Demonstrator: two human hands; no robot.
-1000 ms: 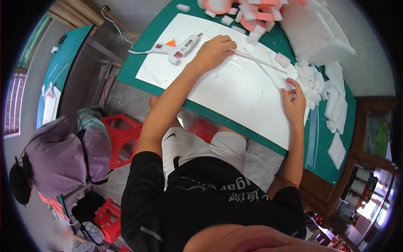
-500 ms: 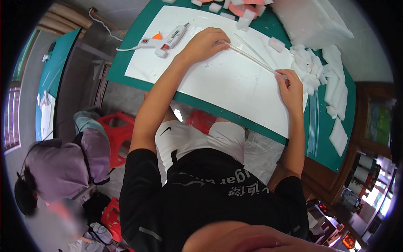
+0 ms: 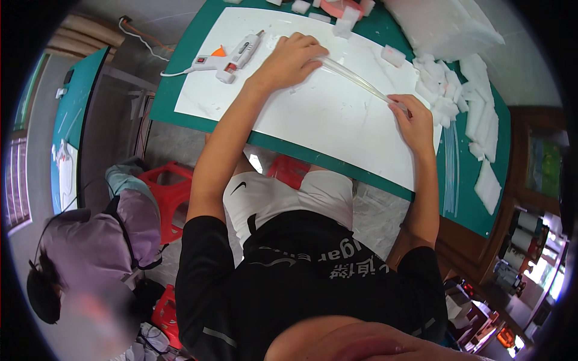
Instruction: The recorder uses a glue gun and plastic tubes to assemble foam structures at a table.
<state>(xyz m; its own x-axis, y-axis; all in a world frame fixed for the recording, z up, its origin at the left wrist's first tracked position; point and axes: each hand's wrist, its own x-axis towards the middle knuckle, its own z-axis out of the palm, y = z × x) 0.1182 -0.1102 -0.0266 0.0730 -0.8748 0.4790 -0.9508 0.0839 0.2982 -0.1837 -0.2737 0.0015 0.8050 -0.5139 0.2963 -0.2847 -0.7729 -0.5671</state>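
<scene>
A few long, translucent glue sticks [image 3: 356, 79] stretch between my hands above the white board, slightly bowed. My left hand [image 3: 295, 59] closes round their far-left end. At the other end, the fingers of my right hand [image 3: 412, 116] pinch them near the board's right side. How many sticks are in the bundle I cannot tell. To the left of my left hand lies a white hot glue gun [image 3: 239, 57] with an orange part, its cord running off to the left. More clear glue sticks [image 3: 450, 171] lie in a row right of my right forearm.
The white board [image 3: 337, 129] rests on a green table [image 3: 289, 150]. White foam scraps [image 3: 442, 90] and foam slabs [image 3: 478, 108] cover its right side. A large foam block [image 3: 442, 27] stands at the far right. A person [image 3: 99, 231] sits at left beside a red stool [image 3: 165, 186].
The stick that stood apart at an angle now lies together with the other between my hands. The bundle bends slightly more, and the view has shifted a little.
</scene>
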